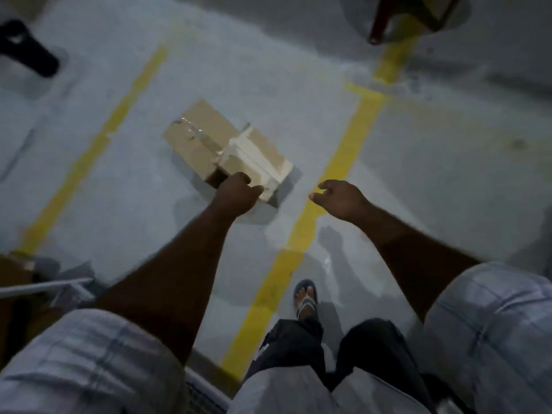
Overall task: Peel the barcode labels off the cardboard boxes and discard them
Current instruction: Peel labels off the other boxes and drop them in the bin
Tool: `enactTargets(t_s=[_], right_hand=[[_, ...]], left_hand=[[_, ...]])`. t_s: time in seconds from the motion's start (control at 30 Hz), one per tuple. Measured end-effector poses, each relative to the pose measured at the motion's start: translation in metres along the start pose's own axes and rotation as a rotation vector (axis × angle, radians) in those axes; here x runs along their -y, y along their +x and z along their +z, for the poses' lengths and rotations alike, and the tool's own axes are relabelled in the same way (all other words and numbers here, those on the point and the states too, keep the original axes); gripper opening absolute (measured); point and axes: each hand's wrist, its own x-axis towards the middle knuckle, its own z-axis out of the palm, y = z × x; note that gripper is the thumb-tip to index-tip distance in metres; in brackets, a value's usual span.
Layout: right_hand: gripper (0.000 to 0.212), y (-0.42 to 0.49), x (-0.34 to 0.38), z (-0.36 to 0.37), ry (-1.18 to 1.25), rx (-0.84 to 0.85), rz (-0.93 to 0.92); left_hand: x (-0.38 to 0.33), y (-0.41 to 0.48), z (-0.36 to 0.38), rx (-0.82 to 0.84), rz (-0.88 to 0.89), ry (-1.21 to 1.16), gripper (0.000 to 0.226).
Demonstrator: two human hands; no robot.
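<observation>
Black object, one, top left on the floor; too blurred to identify.
Brown cardboard, one piece, at the left edge, mostly cut off.
Painted yellow lines, two: the left one and the right one run away from the person, with the box between them.
Cardboard box, one, oblong, set at a slant. Clear tape runs along its top and pale strips cross its near end; the blur hides whether any of them is a barcode label. A shadow lies under the near corner, and I cannot tell whether the box rests on the floor or hangs just above it.
Left hand, one, fingers curled round the box's near corner, grasping it.
Right hand, one, apart from the box over the right line, fingers loose, holding nothing.
Sandalled foot, one, beside the right line.
Red and yellow object, one, top right, partly out of view.
Surface: pale grey floor, glossy in patches, dimly lit.
</observation>
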Motion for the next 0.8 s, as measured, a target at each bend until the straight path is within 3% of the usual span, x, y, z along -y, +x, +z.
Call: enactTargets(t_s=[0.2,0.43,0.53,0.63,0.8], right_hand=[[0.055,0.100,0.093,-0.021,-0.105,0.023,-0.132],[0.053,0.258,0.159,-0.011,-0.225,0.110,-0.210],[0.048,0.340,0.176,0.012,-0.303,0.192,-0.244],[0.043,0.418,0.178,0.043,-0.349,0.236,-0.266],[0.037,0.538,0.155,0.093,-0.348,0.169,-0.248]], left_hand=[[0.052,0.050,-0.059,-0.108,-0.177,-0.209,0.025],[0.091,0.148,-0.079,-0.205,-0.406,-0.400,0.039],[0.108,0.214,-0.064,-0.229,-0.489,-0.458,0.042],[0.120,0.284,-0.037,-0.219,-0.514,-0.512,0.027],[0.159,0.398,0.035,-0.231,-0.572,-0.668,0.024]])
